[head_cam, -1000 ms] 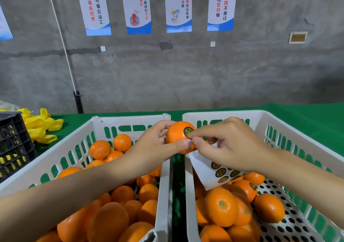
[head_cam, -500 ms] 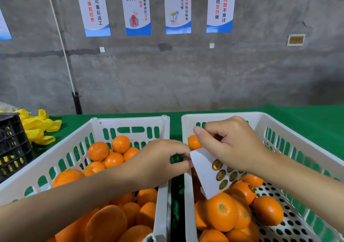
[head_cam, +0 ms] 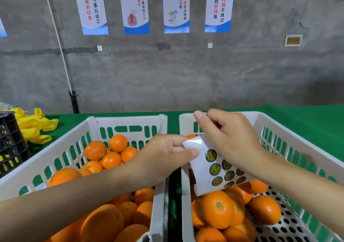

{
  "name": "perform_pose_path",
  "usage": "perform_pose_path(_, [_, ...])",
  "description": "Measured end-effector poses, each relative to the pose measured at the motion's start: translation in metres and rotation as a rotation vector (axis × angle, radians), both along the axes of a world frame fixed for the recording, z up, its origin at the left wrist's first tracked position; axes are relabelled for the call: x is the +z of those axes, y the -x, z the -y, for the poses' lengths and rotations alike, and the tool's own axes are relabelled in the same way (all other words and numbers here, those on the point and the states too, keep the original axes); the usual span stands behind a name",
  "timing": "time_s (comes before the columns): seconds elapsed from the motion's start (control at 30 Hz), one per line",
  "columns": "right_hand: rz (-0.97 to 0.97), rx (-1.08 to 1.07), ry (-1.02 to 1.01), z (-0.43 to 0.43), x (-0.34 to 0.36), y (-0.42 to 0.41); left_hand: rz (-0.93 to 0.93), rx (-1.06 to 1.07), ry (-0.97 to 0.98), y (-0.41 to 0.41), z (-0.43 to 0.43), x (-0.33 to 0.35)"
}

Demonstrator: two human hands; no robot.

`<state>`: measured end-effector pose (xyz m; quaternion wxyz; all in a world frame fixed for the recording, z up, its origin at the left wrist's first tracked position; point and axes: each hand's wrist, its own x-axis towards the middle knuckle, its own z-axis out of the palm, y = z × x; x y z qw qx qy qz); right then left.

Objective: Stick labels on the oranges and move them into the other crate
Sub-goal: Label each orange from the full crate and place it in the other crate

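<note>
A white label sheet (head_cam: pixel 202 169) is held between both hands above the near-left part of the right crate (head_cam: pixel 270 122). Its upper left corner is pinched between the thumb and curled fingers of the left hand (head_cam: pixel 167 158), whose forearm is stretched across the left crate (head_cam: pixel 126 119). The sheet's right side is tucked beneath the right hand (head_cam: pixel 229 139), whose fingers are curled over it, with the forefinger tip raised toward the crate's far rim (whether a peeled label is pinched there cannot be told). Round dark labels (head_cam: pixel 210 155) with gold rims are seen in rows on the sheet, and its lower edge is bent down close to the oranges. The left crate is piled with unlabelled oranges (head_cam: pixel 95 150), heaped from the far wall to the near edge. A smaller group of oranges (head_cam: pixel 217 209) is gathered in the near-left corner of the right crate, and much of that crate's perforated floor is left showing. Both white crates are set side by side, nearly touching, on a green cloth (head_cam: pixel 307 115). Yellow foam nets (head_cam: pixel 35 128) are heaped on the cloth at far left, beside a black crate (head_cam: pixel 9 145). Blue-and-white posters (head_cam: pixel 135 9) are hung on the grey wall behind.
</note>
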<state>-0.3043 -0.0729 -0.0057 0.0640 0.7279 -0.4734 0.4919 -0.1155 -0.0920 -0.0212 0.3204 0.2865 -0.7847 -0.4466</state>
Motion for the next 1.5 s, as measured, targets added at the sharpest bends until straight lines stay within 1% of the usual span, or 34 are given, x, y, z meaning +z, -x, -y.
perform_pose_path(0.1, [-0.054, -0.132, 0.130, 0.001, 0.003, 0.003, -0.093, 0.104, -0.035, 0.001, 0.005, 0.001])
perform_pose_path(0.17, [-0.062, -0.166, 0.145, 0.000, 0.006, 0.003, -0.169, 0.200, -0.075, 0.001, 0.010, 0.002])
perform_pose_path(0.23, [-0.086, -0.140, 0.126, 0.000, 0.004, 0.003, -0.234, 0.271, -0.118, 0.001, 0.013, 0.004])
perform_pose_path(0.3, [-0.164, -0.106, 0.122, 0.000, 0.000, 0.001, -0.262, 0.303, -0.127, 0.000, 0.015, 0.006])
perform_pose_path(0.4, [-0.278, -0.047, 0.126, 0.000, -0.006, -0.002, -0.258, 0.304, -0.093, -0.001, 0.014, 0.007])
perform_pose_path(0.47, [-0.297, -0.021, 0.095, -0.001, -0.007, -0.002, -0.264, 0.296, -0.087, -0.001, 0.012, 0.008])
perform_pose_path(0.67, [-0.206, 0.022, 0.031, -0.002, -0.007, -0.001, -0.259, 0.242, -0.075, -0.003, 0.011, 0.008])
perform_pose_path(0.73, [-0.208, 0.042, 0.036, -0.001, -0.008, -0.001, -0.248, 0.237, -0.094, -0.004, 0.012, 0.006])
perform_pose_path(0.87, [-0.196, 0.115, 0.002, -0.002, -0.007, -0.002, -0.192, 0.190, -0.051, -0.006, 0.014, 0.004])
perform_pose_path(1.07, [-0.097, 0.245, -0.140, -0.003, -0.005, -0.003, -0.164, 0.226, 0.004, -0.009, 0.017, 0.005])
perform_pose_path(1.17, [-0.041, 0.239, -0.152, -0.002, -0.006, -0.004, -0.149, 0.255, -0.001, -0.008, 0.015, 0.007])
perform_pose_path(1.33, [0.081, 0.115, 0.000, 0.000, -0.002, -0.004, -0.111, 0.307, -0.074, -0.007, 0.018, 0.007])
perform_pose_path(1.43, [0.109, 0.068, 0.045, -0.001, 0.002, -0.004, -0.149, 0.195, -0.186, -0.005, 0.013, 0.010])
perform_pose_path(1.5, [0.109, 0.059, 0.033, -0.003, 0.003, -0.005, -0.218, 0.088, -0.303, -0.005, 0.010, 0.013])
